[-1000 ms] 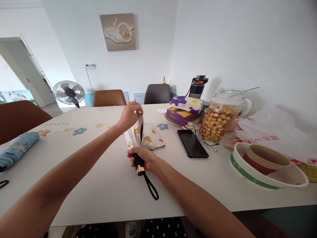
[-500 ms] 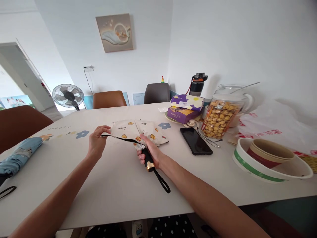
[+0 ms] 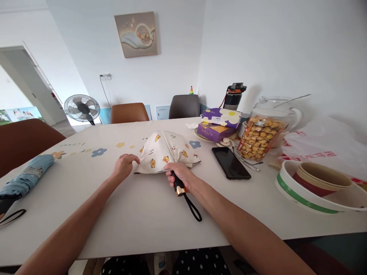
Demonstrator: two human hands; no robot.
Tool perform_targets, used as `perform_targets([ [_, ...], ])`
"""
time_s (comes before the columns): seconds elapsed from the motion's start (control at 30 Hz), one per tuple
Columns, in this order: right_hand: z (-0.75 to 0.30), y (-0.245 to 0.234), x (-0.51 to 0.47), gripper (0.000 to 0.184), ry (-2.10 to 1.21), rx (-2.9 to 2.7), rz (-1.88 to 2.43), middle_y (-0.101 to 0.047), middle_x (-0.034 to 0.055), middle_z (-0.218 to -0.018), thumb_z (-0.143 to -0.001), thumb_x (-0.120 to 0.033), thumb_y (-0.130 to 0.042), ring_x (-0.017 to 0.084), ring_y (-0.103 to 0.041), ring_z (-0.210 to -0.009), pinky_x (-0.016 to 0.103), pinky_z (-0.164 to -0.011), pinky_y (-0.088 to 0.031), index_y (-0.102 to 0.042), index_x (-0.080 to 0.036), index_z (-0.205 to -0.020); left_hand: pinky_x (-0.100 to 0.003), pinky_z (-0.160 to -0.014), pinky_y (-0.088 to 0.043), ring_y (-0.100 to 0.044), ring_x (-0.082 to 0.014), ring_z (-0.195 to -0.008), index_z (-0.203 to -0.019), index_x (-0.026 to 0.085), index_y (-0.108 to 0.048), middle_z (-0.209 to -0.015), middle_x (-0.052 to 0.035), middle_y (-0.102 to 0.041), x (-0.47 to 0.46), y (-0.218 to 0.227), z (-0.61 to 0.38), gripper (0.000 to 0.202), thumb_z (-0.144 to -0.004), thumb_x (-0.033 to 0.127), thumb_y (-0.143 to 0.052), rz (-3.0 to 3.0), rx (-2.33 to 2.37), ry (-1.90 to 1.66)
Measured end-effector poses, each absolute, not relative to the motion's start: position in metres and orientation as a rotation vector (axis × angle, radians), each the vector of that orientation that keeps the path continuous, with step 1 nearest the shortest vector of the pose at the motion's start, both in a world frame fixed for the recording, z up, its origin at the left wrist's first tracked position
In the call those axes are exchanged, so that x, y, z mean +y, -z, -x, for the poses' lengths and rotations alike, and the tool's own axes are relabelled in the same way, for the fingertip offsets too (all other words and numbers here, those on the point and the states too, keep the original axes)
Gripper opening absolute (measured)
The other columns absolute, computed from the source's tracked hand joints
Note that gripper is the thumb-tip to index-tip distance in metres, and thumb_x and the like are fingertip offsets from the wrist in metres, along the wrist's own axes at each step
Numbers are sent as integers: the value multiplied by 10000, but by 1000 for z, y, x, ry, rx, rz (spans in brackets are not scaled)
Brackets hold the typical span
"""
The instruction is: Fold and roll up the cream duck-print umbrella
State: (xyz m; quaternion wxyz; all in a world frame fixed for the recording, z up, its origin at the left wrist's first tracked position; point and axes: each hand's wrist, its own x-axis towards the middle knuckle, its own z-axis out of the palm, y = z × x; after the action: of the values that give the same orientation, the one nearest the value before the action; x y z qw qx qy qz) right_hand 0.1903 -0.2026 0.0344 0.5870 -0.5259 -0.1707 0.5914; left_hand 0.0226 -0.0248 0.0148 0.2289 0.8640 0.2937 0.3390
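Note:
A folding umbrella (image 3: 177, 147) with a cream canopy printed with yellow ducks lies partly folded on the table, its fabric loose and bulging. My right hand (image 3: 182, 176) is closed around its black and gold handle, thumb resting at the canopy's lower edge. A black wrist strap loops from the handle's end toward me. My left hand (image 3: 126, 165) is at the canopy's left side, fingers bent and a fingertip by the fabric, with no cloth visibly pinched. At the far left lies a second, light blue folded umbrella (image 3: 28, 177).
On the right are a black phone (image 3: 231, 163), a cable, a jar of snacks (image 3: 259, 135), purple boxes (image 3: 218, 130), a bottle (image 3: 233, 100), paper bowls (image 3: 308, 196) and a plastic bag (image 3: 323, 141). Chairs (image 3: 129, 113) and a fan (image 3: 82, 108) stand beyond the white table (image 3: 129, 225).
My left hand has let go of the canopy's edge and moved slightly right and down. The canopy's left part has dropped over and puffed out. My right hand keeps hold of the handle.

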Motion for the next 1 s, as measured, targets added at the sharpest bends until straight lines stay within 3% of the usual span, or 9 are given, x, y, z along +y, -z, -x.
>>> perform_targets([
  [0.17, -184, -33, -201, 188, -1321, -450, 1283, -416, -56, -489, -617, -130, -596, 57, -356, -333, 211, -278, -351, -424, -180, -562, -315, -840, -442, -593, -182, -895, -750, 234, -632, -873, -8, -663, -55, -36, -40, 245, -713, 145, -407, -2008, 950, -1191],
  [0.33, -178, -38, -204, 190, -1277, -541, 1333, -411, -47, -455, -606, -119, -582, 65, -361, -321, 216, -264, -347, -425, -181, -520, -295, -631, -514, -589, -163, -746, -838, 192, -575, -820, -28, -607, -88, -49, -78, 117, -762, 260, -518, -1851, 689, -897],
  [0.43, -181, -38, -204, 175, -1246, -573, 1371, -413, -46, -436, -610, -130, -571, 68, -368, -320, 215, -263, -354, -433, -177, -514, -326, -643, -533, -587, -162, -732, -819, 163, -536, -800, -42, -581, -92, -49, -94, 237, -777, 394, -565, -1675, 768, -831],
  [0.57, -186, -34, -203, 163, -1219, -661, 1440, -410, -47, -395, -628, -147, -556, 86, -386, -309, 226, -257, -360, -438, -176, -520, -331, -736, -527, -605, -187, -845, -864, 141, -563, -899, -81, -620, -91, -46, -101, 373, -741, 489, -616, -1501, 702, -716],
  [0.77, -184, -36, -206, 195, -1324, -788, 1427, -412, -49, -376, -648, -156, -554, 77, -399, -290, 206, -274, -364, -426, -164, -502, -327, -787, -528, -626, -228, -898, -978, 134, -611, -958, -107, -668, -91, -48, -103, 380, -715, 401, -676, -1111, 572, -674],
  [1.0, -178, -33, -207, 171, -1445, -816, 1302, -511, -23, -536, -671, -237, -639, 79, -443, -348, 237, -313, -431, -492, -153, -647, -342, -806, -545, -654, -229, -839, -999, 147, -621, -928, -74, -690, -93, -50, -101, 350, -664, 229, -686, -842, 604, -735],
])
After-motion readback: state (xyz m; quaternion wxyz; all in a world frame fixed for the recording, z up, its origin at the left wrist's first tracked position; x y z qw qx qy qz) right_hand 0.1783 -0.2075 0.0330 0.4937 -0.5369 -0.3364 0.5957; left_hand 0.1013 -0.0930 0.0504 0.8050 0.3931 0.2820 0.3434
